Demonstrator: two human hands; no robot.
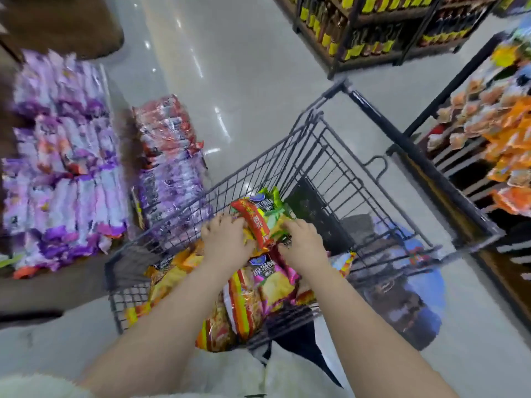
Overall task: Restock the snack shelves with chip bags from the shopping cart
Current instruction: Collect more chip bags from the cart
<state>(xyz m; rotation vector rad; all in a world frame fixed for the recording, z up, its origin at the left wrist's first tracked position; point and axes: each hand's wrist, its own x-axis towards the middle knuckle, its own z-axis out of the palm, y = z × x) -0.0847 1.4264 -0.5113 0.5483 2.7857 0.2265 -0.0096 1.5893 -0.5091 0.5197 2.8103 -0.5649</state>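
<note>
A black wire shopping cart (330,156) stands in front of me, its near half piled with chip bags (253,294) in yellow, red and pink. Both my hands reach into it. My left hand (227,239) and my right hand (301,239) grip a bunch of bags (258,219) from either side, red and yellow in front with a green one behind, raised a little above the pile. The snack shelf (66,156) at my left holds rows of purple and white bags, with a red-and-white row (166,130) beside them.
A rack of orange snack packets (488,133) stands close on the right of the cart. A dark shelf of bottles with yellow tags (373,27) is further down the aisle. The pale glossy floor (230,67) runs between them. The picture is blurred by motion.
</note>
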